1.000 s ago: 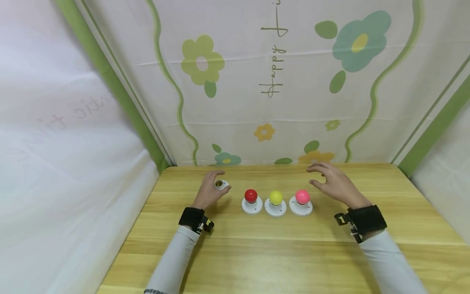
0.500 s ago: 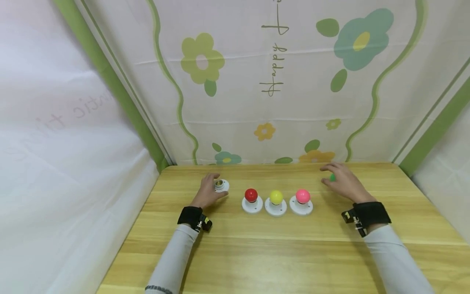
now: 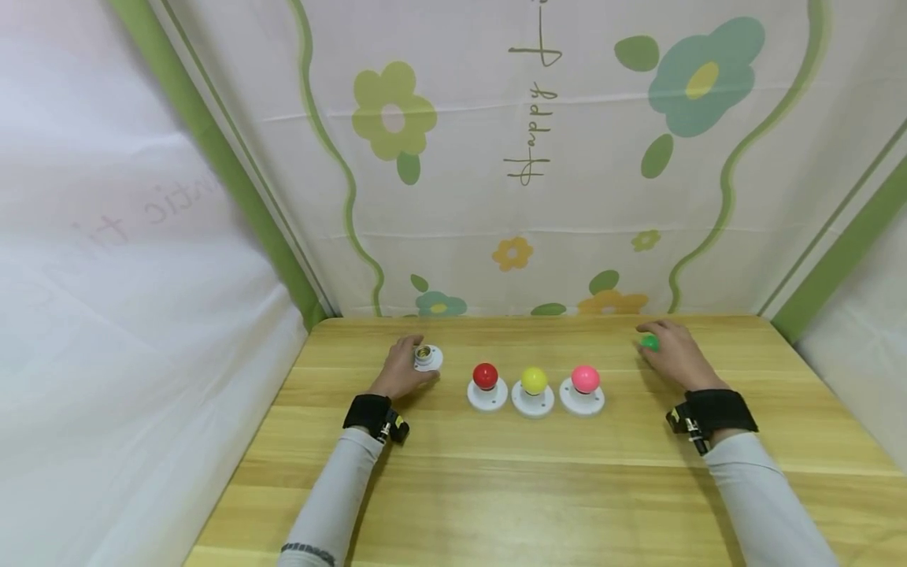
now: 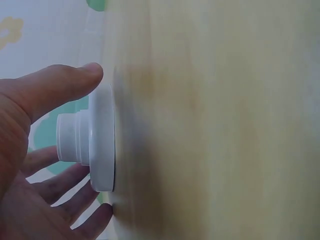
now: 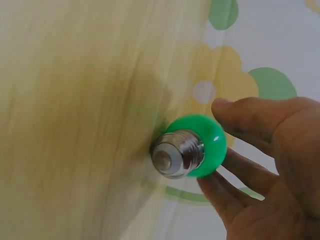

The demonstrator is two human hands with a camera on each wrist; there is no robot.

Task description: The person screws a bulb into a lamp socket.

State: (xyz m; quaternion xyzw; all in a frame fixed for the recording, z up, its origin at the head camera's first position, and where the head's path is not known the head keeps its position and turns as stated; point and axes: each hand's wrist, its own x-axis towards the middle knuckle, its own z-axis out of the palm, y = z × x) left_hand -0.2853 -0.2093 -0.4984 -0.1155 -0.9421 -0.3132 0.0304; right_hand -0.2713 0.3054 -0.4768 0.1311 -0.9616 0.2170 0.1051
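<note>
My left hand [image 3: 405,370] curls round a white lamp socket [image 3: 428,358] that lies flat on the table, its threaded hole facing up. In the left wrist view the thumb is at one edge of the socket's round base [image 4: 102,140] and the fingers are at the opposite edge. Over at the back right, my right hand [image 3: 676,356] holds a green light bulb [image 3: 649,342] between thumb and fingers. The right wrist view shows the bulb lying tilted close over the wood, its metal screw base [image 5: 175,155] pointing away from the palm.
Between the hands stand three white sockets in a row, fitted with a red bulb [image 3: 485,376], a yellow bulb [image 3: 534,381] and a pink bulb [image 3: 585,379]. A flower-patterned cloth [image 3: 453,205] hangs behind the wooden table [image 3: 496,488].
My right hand has moved right and down, away from the pink bulb, and has closed in on the green bulb, now in sight. My left hand has settled lower round the socket.
</note>
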